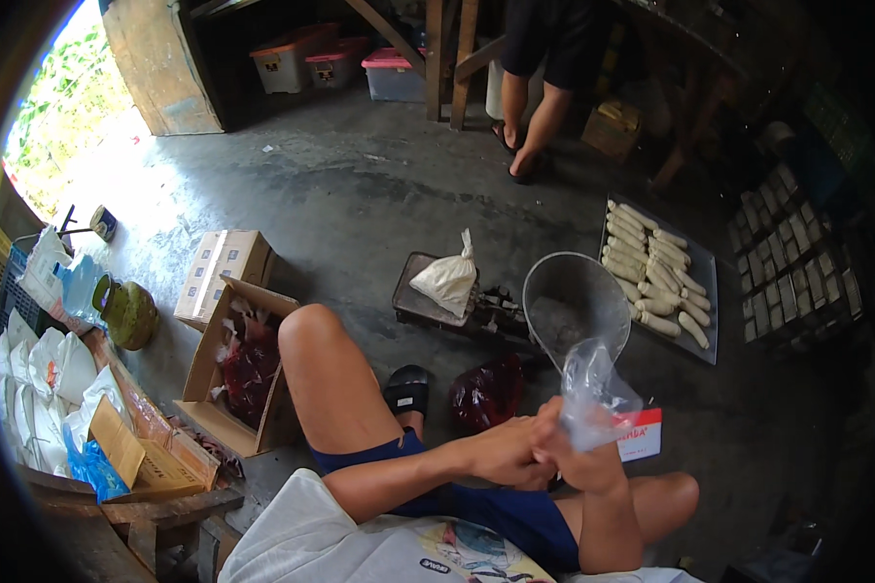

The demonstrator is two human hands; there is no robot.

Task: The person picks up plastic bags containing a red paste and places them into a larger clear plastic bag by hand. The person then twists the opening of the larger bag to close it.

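Note:
My right hand is closed around the lower part of a clear plastic bag, which puffs up above the fingers. Against it, my left hand has its fingers curled; what they grip is hidden. Just beyond the bag is a wide, round-mouthed grey scoop pan. To its left, a tied bag of white powder rests on a weighing scale. A bag of dark red contents lies on the floor near my hands, and a red-and-white box is partly behind my right wrist.
An open carton of dark red bags stands left of my knee, beside a closed carton and a green gas cylinder. A tray of pale, long rolls lies at right, near stacked metal moulds. Another person stands at the back.

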